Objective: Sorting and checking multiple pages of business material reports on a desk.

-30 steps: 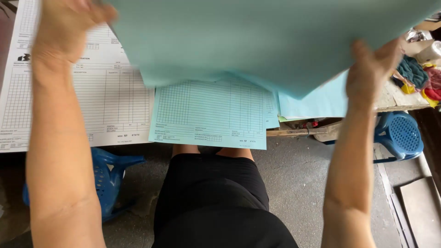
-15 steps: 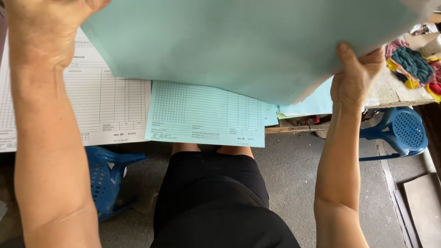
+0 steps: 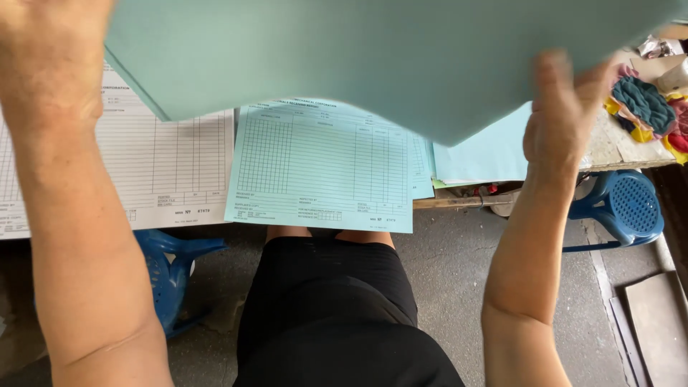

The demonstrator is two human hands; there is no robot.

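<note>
I hold a large pale green sheet [image 3: 373, 50] lifted in front of me, filling the top of the view. My left hand [image 3: 50, 57] grips its left edge at the upper left. My right hand [image 3: 562, 115] holds its lower right edge, blurred. Below the sheet lies a pale green ruled form [image 3: 322, 168] overhanging the table edge above my lap. A white ruled form [image 3: 172, 168] lies to its left.
A wooden table edge [image 3: 459, 202] shows under the forms. A heap of coloured rags [image 3: 645, 107] lies on the table at the right. A blue plastic stool [image 3: 623, 208] stands at the right, another blue stool [image 3: 172, 265] at the left, on a concrete floor.
The big sheet has come lower and leftward across the view. My right hand has slid left along its lower edge.
</note>
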